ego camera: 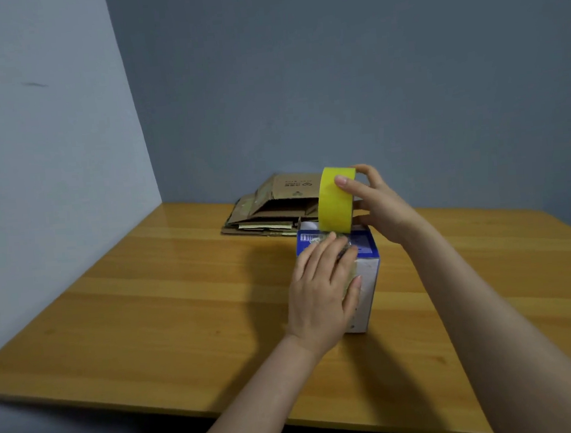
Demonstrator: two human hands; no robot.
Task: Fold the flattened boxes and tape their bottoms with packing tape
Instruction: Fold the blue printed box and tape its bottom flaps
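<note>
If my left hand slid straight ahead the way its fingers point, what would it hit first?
Probably the yellow tape roll, which the right hand holds at the far edge of the box, just past the left hand; depth is uncertain.

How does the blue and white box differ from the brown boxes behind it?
The blue and white box stands folded up; the brown boxes lie flattened in a stack. The left hand presses on the blue and white box; no hand touches the brown boxes. Both rest on the wooden table.
</note>
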